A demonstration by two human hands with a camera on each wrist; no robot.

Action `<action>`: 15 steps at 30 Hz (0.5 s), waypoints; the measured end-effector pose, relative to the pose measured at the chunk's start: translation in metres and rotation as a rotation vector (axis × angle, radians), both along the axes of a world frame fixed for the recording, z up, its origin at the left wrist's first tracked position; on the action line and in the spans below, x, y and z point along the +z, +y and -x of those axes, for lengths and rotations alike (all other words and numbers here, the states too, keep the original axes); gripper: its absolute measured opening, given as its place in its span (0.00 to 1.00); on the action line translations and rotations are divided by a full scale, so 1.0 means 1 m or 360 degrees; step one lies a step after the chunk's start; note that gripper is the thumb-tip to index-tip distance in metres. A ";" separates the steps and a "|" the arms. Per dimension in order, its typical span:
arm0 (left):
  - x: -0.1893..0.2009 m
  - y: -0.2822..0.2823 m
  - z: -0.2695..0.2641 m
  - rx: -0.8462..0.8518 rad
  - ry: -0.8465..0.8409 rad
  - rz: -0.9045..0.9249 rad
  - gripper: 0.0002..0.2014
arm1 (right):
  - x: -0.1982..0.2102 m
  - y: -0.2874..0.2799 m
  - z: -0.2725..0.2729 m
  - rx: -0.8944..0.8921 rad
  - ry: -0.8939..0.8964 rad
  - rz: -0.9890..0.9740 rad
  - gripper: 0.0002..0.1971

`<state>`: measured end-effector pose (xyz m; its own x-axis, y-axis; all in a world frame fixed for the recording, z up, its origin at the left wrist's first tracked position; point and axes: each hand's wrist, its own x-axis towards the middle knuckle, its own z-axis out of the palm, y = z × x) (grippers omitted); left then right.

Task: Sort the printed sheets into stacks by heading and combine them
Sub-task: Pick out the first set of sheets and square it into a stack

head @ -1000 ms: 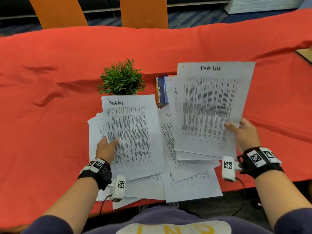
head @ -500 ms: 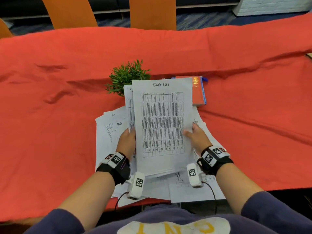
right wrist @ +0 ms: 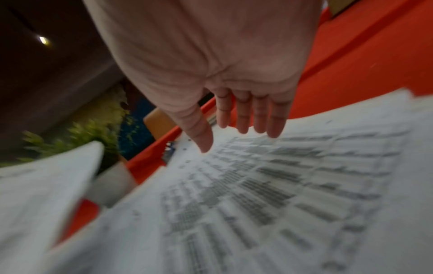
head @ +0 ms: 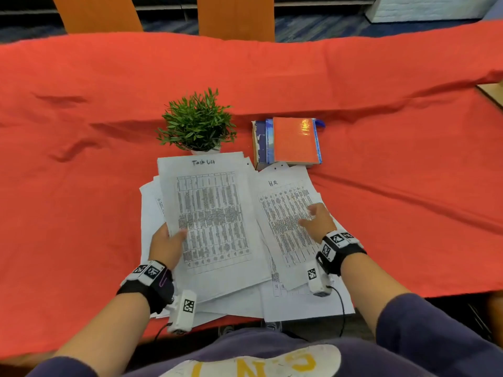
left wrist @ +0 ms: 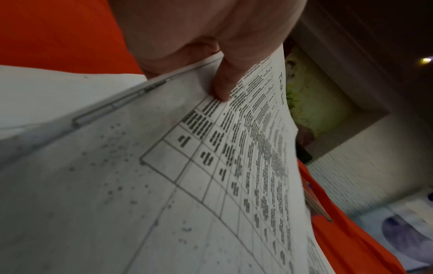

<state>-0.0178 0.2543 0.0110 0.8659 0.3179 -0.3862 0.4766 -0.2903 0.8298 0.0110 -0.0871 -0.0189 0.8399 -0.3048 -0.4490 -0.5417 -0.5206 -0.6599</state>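
My left hand (head: 170, 240) pinches a small stack of "Task list" sheets (head: 209, 213) at its left edge, thumb on top; the left wrist view shows that thumb (left wrist: 225, 81) pressed on the printed table of the sheets (left wrist: 211, 185). The stack is lifted above a loose pile of printed sheets (head: 299, 303) on the red cloth. My right hand (head: 317, 217) hovers with straight fingers over a sheet headed "H.R" (head: 283, 213) at the right of the pile. In the right wrist view the fingers (right wrist: 243, 115) are spread just above that sheet (right wrist: 257, 194), holding nothing.
A small potted plant (head: 197, 122) stands just behind the papers. To its right lies a stack of books with an orange cover (head: 295, 140) on top. The table is draped in red cloth (head: 81, 186). Orange chairs (head: 235, 16) stand beyond the far edge.
A second ago each hand held Task list sheets apart. They were brought together into one stack in my left hand; my right hand let go and moved right over the H.R sheet.
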 end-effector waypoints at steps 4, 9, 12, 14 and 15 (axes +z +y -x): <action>-0.006 0.019 0.004 0.0158 0.0049 0.0042 0.16 | -0.027 -0.039 0.002 -0.0032 0.0272 0.0542 0.27; -0.006 0.028 0.006 0.0242 0.0075 0.0050 0.18 | -0.044 -0.052 0.003 0.0014 0.0353 0.0621 0.30; -0.007 0.030 0.005 0.0263 0.0099 0.0057 0.17 | -0.047 -0.055 0.003 -0.0018 0.0308 0.0597 0.27; -0.008 0.029 0.004 0.0248 0.0095 0.0059 0.17 | -0.046 -0.055 0.005 -0.0080 0.0206 0.0576 0.22; -0.008 0.028 0.004 0.0244 0.0093 0.0064 0.17 | -0.044 -0.055 0.006 -0.0097 0.0145 0.0545 0.18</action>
